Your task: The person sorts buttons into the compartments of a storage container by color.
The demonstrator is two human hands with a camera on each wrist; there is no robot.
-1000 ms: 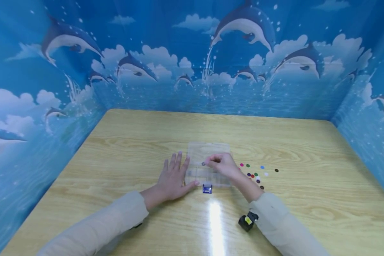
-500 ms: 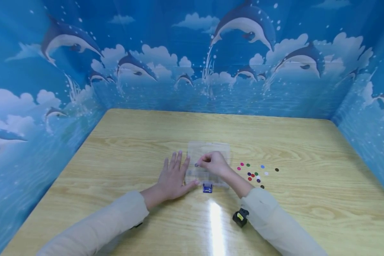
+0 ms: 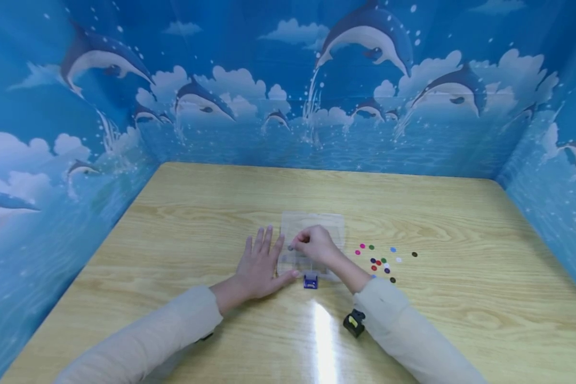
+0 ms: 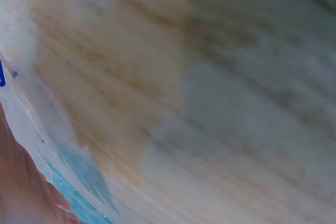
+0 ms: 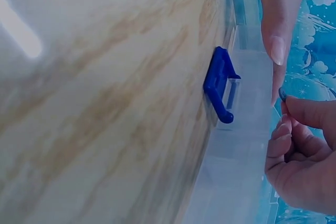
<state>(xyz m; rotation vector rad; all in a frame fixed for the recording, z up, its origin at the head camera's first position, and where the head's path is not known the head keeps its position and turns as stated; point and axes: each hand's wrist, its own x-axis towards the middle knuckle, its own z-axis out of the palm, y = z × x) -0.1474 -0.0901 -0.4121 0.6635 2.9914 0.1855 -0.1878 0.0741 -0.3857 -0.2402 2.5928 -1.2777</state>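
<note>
My right hand (image 3: 317, 246) pinches a small dark round disc (image 5: 282, 94) between thumb and fingertip, above the left part of a clear plastic box (image 5: 231, 156). The box has its lid (image 3: 312, 220) lying open toward the back and a blue latch (image 3: 310, 281) at its front. Spread flat at the box's left side, my left hand (image 3: 259, 269) has its thumb by the front left corner and holds nothing. In the left wrist view only an edge of that hand shows. The box's contents are hard to make out.
Several small coloured discs (image 3: 378, 263) lie scattered on the wooden table (image 3: 211, 202) right of the box. A dolphin-print curtain (image 3: 288, 133) borders the table's back and sides. A black wrist camera (image 3: 354, 323) hangs beneath the right sleeve.
My right hand has moved left over the box with the dark disc, uncovering a few more loose discs at the right. The left hand has stayed in place.
</note>
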